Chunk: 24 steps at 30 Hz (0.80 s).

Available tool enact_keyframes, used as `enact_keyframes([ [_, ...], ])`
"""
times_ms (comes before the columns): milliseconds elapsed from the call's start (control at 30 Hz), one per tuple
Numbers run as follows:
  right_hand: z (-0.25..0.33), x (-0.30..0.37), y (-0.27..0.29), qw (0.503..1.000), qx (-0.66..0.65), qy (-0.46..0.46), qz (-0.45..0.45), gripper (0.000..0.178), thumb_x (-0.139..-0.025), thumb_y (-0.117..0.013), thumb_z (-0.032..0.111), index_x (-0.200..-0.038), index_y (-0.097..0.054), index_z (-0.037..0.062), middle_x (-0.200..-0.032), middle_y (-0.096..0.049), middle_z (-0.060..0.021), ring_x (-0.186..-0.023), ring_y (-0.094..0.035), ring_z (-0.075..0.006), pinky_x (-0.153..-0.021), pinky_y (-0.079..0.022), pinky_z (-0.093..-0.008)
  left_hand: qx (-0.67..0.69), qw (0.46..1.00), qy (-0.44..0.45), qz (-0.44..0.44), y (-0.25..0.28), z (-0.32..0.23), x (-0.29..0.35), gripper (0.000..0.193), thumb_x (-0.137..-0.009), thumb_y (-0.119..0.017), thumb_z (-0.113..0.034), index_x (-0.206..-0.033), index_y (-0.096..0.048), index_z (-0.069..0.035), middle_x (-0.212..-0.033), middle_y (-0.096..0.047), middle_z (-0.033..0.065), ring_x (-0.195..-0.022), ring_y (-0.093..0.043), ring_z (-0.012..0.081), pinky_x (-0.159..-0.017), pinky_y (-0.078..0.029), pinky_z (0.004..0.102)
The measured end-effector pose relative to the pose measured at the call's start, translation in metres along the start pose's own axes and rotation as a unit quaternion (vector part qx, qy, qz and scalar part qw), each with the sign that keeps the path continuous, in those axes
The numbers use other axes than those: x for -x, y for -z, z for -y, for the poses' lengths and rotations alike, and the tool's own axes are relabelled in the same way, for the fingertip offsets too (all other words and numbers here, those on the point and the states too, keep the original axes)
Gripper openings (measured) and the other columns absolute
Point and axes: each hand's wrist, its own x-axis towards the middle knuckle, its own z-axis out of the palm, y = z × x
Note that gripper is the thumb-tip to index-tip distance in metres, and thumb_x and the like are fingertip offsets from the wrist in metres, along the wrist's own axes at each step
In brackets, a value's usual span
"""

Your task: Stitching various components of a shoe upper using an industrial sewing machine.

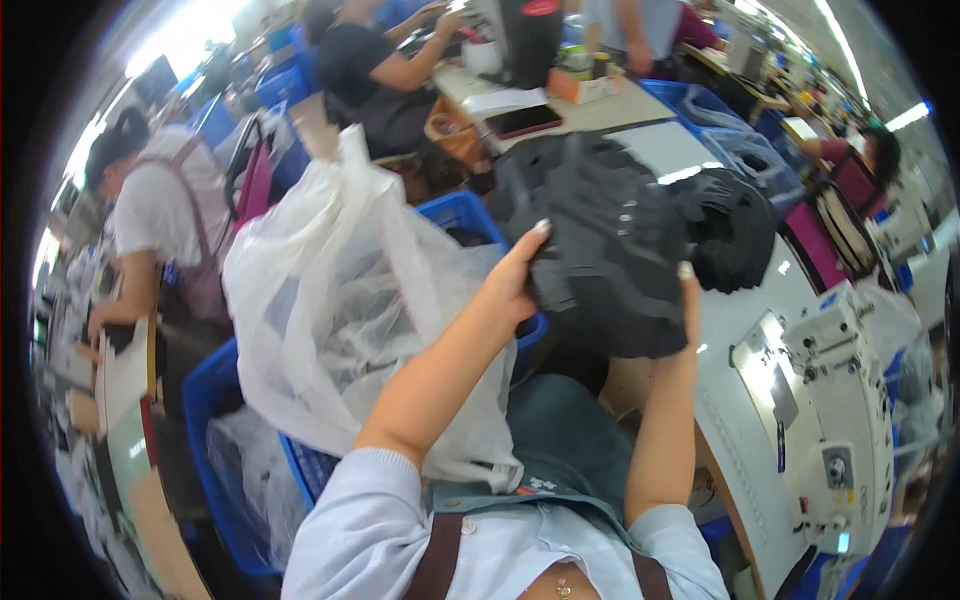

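Observation:
A bundle of black fabric pieces (605, 250) is held up in front of me, over the table's near edge. My left hand (518, 275) is closed on its left side, thumb on top. At the right edge my right hand (690, 305) grips the same bundle, its fingers mostly hidden behind the cloth. Just beyond my right hand, a rounded pile of black fabric (728, 228) lies on the white table (735, 385). A large white plastic bag (320, 290) stands left of my left forearm, its top bunched upward.
Blue crates (205, 400) sit under and beside the bag. A white sewing machine (845, 400) stands on the table at right. Farther back are a phone (523, 122) and a small orange box (583, 85). Other people work at left (175, 200), behind and at far right.

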Motion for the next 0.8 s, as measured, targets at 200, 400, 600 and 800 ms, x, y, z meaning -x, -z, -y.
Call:
enact_keyframes([
  [200,0.048,0.082,-0.09,0.987,-0.096,-0.125,0.015,0.047,-0.088,-0.061,0.037,-0.122,-0.057,0.0044,-0.105,-0.065,-0.0133,-0.092,-0.065,-0.0246,-0.08,-0.054,-0.033,0.036,0.991,-0.124,0.029,-0.015,0.01,0.097,0.05,-0.088,-0.063,-0.035,-0.124,-0.053,-0.001,-0.124,-0.059,0.0142,-0.113,-0.056,0.0271,-0.102,-0.042,0.0392],
  [400,0.016,0.102,-0.115,0.957,0.185,-0.136,0.175,0.072,-0.082,-0.067,0.033,-0.138,-0.034,0.0018,-0.125,-0.048,-0.017,-0.108,-0.055,-0.0229,-0.087,-0.048,-0.0326,0.133,0.963,-0.233,-0.022,0.058,0.039,0.19,0.057,-0.089,-0.059,-0.041,-0.132,-0.047,-0.006,-0.133,-0.052,0.0119,-0.121,-0.051,0.0293,-0.105,-0.038,0.0454],
  [600,-0.075,0.11,-0.154,0.894,0.285,-0.2,0.282,0.102,-0.064,-0.081,0.048,-0.135,-0.031,-0.0066,-0.134,-0.037,-0.0269,-0.122,-0.044,-0.0337,-0.1,-0.04,-0.0393,0.068,0.909,-0.387,-0.136,0.153,0.055,0.216,0.055,-0.091,-0.052,-0.047,-0.129,-0.051,-0.007,-0.13,-0.055,0.0102,-0.118,-0.052,0.0283,-0.104,-0.039,0.04],
  [800,-0.094,0.14,-0.215,0.83,0.375,-0.141,0.388,0.106,-0.064,-0.078,0.056,-0.136,-0.03,-0.0037,-0.134,-0.034,-0.0267,-0.127,-0.038,-0.0376,-0.105,-0.035,-0.0409,0.037,0.894,-0.41,-0.177,0.163,0.04,0.244,0.053,-0.092,-0.05,-0.046,-0.131,-0.05,-0.009,-0.132,-0.054,0.0096,-0.122,-0.049,0.0297,-0.106,-0.037,0.0439],
])
